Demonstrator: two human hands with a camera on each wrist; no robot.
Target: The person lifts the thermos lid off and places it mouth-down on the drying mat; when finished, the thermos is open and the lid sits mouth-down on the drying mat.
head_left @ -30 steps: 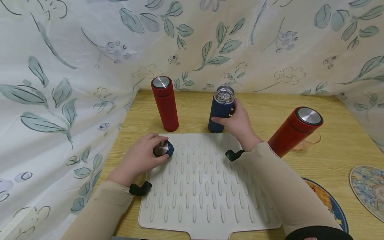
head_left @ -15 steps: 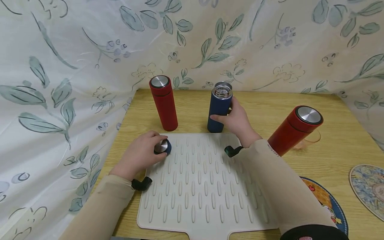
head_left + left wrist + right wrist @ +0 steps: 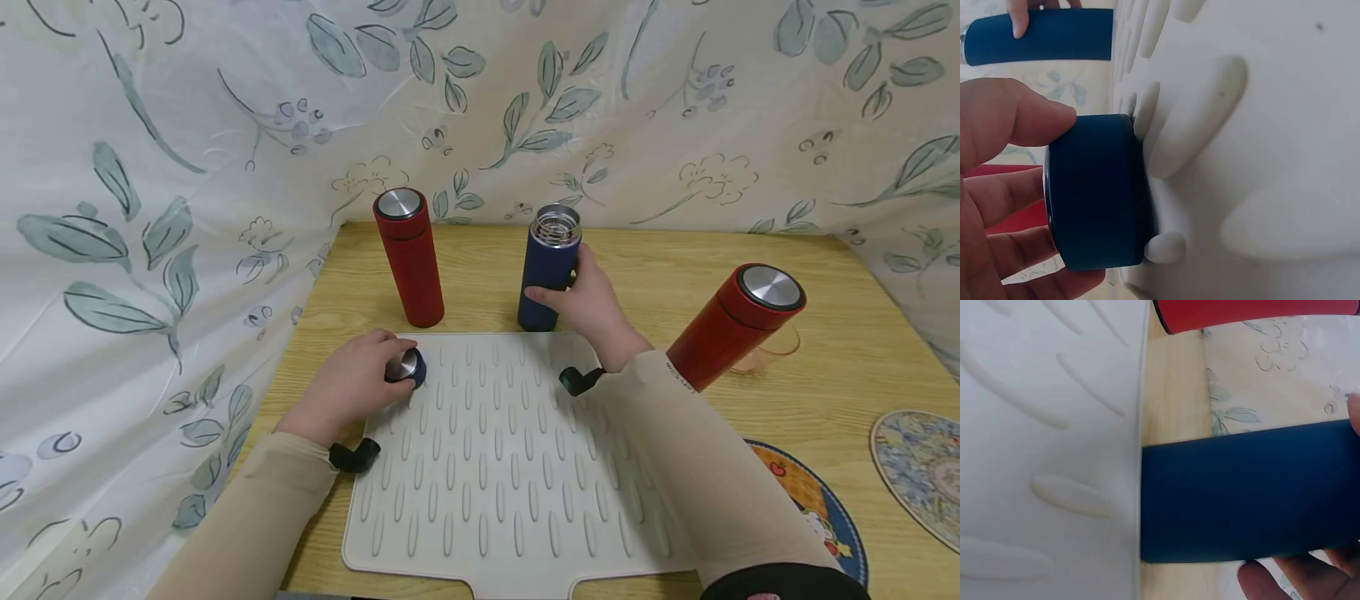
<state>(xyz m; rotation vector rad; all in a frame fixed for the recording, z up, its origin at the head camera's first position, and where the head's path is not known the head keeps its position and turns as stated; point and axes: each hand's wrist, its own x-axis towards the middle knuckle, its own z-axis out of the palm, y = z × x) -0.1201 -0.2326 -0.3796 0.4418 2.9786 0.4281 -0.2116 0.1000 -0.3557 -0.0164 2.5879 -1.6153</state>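
Observation:
A blue thermos bottle stands upright behind the white ribbed mat, its steel mouth uncovered. My right hand grips its body, thumb across the front and fingers round the far side; the right wrist view shows fingers along the blue bottle. At the mat's far left corner, my left hand pinches a blue lid with a steel top. In the left wrist view the lid sits on or just at the white mat, thumb on one side and fingers on the other.
A closed red thermos stands upright at the back left. Another red thermos is on the right, beside my right sleeve, with a clear glass behind it. Round patterned mats lie at the right. A floral sheet hangs behind the table.
The left hand and lid have shifted very slightly in view, the lid now a little higher. The right hand keeps its grip on the bottle, which appears nearly still.

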